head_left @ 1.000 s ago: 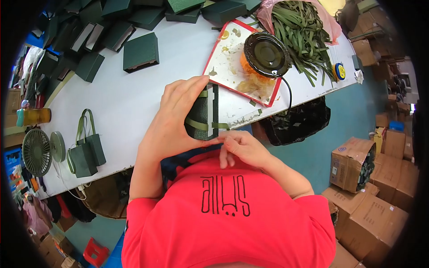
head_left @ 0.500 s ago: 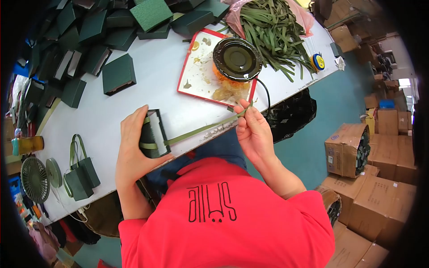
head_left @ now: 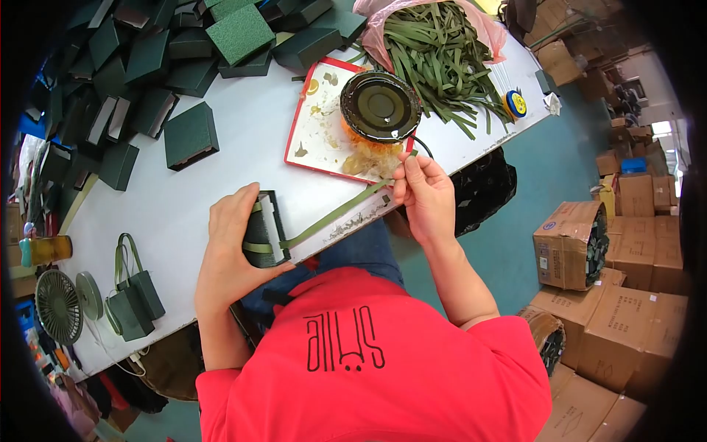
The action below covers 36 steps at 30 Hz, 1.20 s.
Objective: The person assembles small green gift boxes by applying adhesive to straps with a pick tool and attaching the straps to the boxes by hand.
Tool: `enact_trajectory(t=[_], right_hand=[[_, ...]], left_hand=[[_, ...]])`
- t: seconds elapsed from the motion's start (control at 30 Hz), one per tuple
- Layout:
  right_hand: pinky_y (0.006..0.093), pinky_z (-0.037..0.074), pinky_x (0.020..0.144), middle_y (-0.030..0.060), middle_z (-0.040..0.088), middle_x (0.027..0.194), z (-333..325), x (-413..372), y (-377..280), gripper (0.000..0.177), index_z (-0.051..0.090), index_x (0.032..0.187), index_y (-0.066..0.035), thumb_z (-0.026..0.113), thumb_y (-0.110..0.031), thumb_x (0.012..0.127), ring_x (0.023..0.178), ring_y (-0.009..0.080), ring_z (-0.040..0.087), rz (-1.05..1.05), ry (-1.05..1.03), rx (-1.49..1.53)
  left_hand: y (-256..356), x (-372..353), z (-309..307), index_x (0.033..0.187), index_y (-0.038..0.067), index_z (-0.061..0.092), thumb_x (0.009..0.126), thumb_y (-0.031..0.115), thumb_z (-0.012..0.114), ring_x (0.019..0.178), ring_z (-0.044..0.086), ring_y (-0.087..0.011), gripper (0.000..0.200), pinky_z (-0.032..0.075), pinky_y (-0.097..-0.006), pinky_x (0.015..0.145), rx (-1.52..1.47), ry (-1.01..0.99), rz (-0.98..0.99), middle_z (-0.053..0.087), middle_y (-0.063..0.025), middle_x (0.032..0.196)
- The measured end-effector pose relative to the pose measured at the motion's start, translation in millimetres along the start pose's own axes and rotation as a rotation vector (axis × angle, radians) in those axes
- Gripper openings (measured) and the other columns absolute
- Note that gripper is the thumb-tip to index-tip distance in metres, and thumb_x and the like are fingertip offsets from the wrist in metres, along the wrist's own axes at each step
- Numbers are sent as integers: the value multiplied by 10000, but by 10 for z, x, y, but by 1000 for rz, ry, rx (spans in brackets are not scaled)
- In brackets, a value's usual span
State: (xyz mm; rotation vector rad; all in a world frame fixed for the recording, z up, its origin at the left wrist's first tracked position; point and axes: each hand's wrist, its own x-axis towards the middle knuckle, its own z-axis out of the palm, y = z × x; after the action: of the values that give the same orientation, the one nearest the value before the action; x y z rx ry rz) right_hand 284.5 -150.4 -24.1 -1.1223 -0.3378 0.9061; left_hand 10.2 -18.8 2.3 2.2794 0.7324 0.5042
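Observation:
My left hand point(head_left: 232, 239) is wrapped round a small dark green box point(head_left: 266, 228) near the front edge of the table. A green ribbon point(head_left: 331, 215) runs from the box across to my right hand point(head_left: 427, 195). The thumb and fingers of that hand pinch the ribbon near its end. Just beyond my right fingertips stands a round glue pot point(head_left: 383, 107) with a dark, glossy top and amber drips down its side. It sits on a white board with a red rim point(head_left: 294, 132), smeared with glue.
Many green boxes point(head_left: 151, 59) are heaped at the back left. A pink bag point(head_left: 375, 33) of green ribbons point(head_left: 442, 66) lies behind the pot. Handled green bags point(head_left: 136, 298) and a fan point(head_left: 59, 307) stand at left. Cartons point(head_left: 618, 331) fill the right floor.
My right hand has moved closer to the glue pot, with the ribbon end now raised beside it. The box in my left hand has shifted slightly right. The view has shifted a little.

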Motion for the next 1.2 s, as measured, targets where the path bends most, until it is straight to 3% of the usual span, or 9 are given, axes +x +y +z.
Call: enact_trajectory(t=[0.53, 0.9, 1.1, 1.2], right_hand=[[228, 466, 506, 70, 658, 779, -108, 251, -141, 196, 587, 992, 8, 667, -170, 972, 533, 85, 552, 58, 38, -273], [217, 438, 480, 58, 649, 752, -138, 372, -152, 218, 591, 970, 13, 677, -188, 964, 506, 75, 530, 43, 17, -317], [221, 400, 458, 38, 626, 721, -117, 403, -166, 230, 599, 945, 6, 682, -209, 959, 484, 64, 482, 88, 23, -345], [220, 363, 447, 28, 614, 707, -161, 433, -168, 223, 600, 925, -8, 692, -210, 951, 476, 57, 456, 136, 8, -285]], left_hand=[[160, 171, 145, 1431, 42, 451, 476, 183, 941, 1245, 453, -368, 1083, 388, -448, 1050, -49, -71, 139, 501, -130, 1410], [209, 206, 191, 1433, 19, 444, 493, 186, 937, 1273, 443, -383, 1075, 407, -452, 1063, -33, -105, 158, 501, -149, 1403], [198, 193, 204, 1439, 58, 444, 497, 214, 938, 1236, 447, -373, 1075, 391, -459, 1038, -58, -93, 162, 494, -118, 1417], [201, 189, 191, 1436, 21, 442, 486, 182, 938, 1277, 441, -382, 1084, 406, -452, 1068, -34, -110, 151, 497, -147, 1409]])
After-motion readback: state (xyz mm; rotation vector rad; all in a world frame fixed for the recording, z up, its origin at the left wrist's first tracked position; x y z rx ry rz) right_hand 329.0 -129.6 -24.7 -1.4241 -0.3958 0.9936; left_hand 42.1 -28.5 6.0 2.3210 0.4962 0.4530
